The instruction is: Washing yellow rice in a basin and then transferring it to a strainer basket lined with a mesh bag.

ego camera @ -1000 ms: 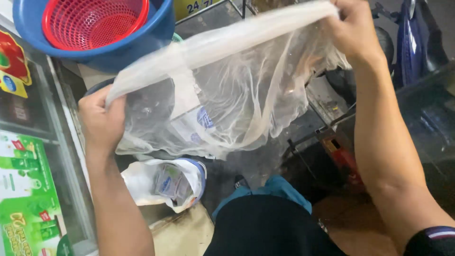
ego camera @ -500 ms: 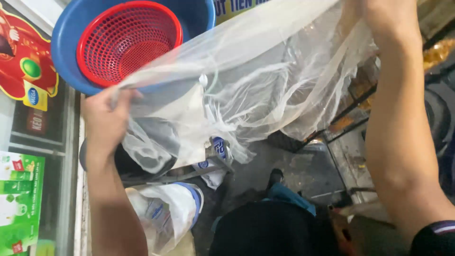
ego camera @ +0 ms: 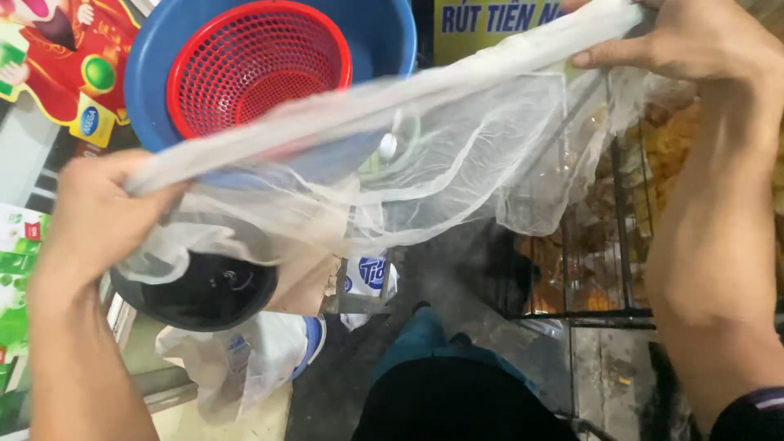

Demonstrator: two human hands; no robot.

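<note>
While both hands pull it taut, the bag hangs in the air with nothing beneath to carry it.

Thing in hand: clear plastic bag (ego camera: 425,163), thin and crumpled, its rolled top edge stretched into a band.
Long axis: the band runs from lower left to upper right across the view, rising toward the right hand.
Left hand (ego camera: 98,216): clenched on the lower-left end of the band, fingers curled over the film.
Right hand (ego camera: 694,41): grasping the upper-right end, fingers pinched along the edge.
Nearer hand: neither; each holds one end, and the loose body of the bag sags between and below them.
Behind the band: blue basin (ego camera: 376,33) with a red mesh colander (ego camera: 257,69) nested inside, just past the bag's left half.
Below the left hand: black round object (ego camera: 204,294), partly veiled by the film; kind not clear.
Right side: wire rack (ego camera: 604,245) holding brownish goods, near the hanging film.
Open room: dark floor (ego camera: 457,286) under the bag's middle, above the person's legs.
</note>
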